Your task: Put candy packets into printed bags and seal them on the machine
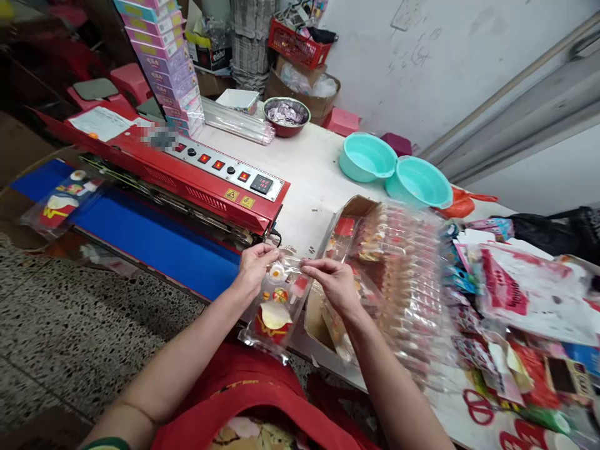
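Between my two hands hangs a clear plastic bag (276, 312) with food-shaped pieces inside, among them a fried egg, a popsicle and a red fries box. My left hand (254, 270) pinches its top left corner, close to the right end of the blue conveyor belt (159, 234). The top right corner is pinched by my right hand (335, 281), beside a cardboard box (313, 315) packed with similar filled bags (398, 269). A red sealing machine (197, 169) with lit switches runs above the belt. Another filled bag (63, 203) lies at the belt's far left end.
Two turquoise basins (368, 156) stand behind the box. A tall stack of small boxes (164, 69) and a metal bowl (287, 115) of packets are at the back. Packaging (529, 294) and red scissors (478, 406) clutter the right side.
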Demonstrator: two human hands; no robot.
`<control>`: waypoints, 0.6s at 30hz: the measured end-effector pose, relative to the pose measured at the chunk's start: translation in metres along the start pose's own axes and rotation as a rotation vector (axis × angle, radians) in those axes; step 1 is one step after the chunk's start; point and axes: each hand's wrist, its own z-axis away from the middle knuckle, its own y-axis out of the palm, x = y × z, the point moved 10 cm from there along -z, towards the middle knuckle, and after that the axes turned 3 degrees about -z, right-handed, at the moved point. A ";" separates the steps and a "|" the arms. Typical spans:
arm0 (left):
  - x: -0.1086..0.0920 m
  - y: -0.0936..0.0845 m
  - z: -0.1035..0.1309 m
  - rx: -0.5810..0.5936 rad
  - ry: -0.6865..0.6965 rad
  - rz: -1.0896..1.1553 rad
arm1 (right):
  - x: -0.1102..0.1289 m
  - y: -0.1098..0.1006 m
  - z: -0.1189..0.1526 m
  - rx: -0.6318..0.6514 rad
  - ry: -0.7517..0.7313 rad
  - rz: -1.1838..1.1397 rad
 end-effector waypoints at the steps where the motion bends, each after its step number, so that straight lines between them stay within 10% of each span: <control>1: 0.008 -0.012 -0.005 -0.063 0.000 -0.008 | -0.016 0.006 -0.002 -0.011 0.053 -0.032; 11: 0.030 -0.093 -0.036 -0.189 -0.185 -0.057 | -0.094 0.067 -0.055 -0.133 0.237 -0.272; 15: 0.015 -0.126 -0.045 -0.261 -0.153 -0.083 | -0.090 0.100 -0.073 -0.138 0.162 -0.268; 18: -0.005 -0.157 -0.054 -0.370 -0.047 -0.126 | -0.057 0.073 -0.072 -0.211 -0.054 -0.045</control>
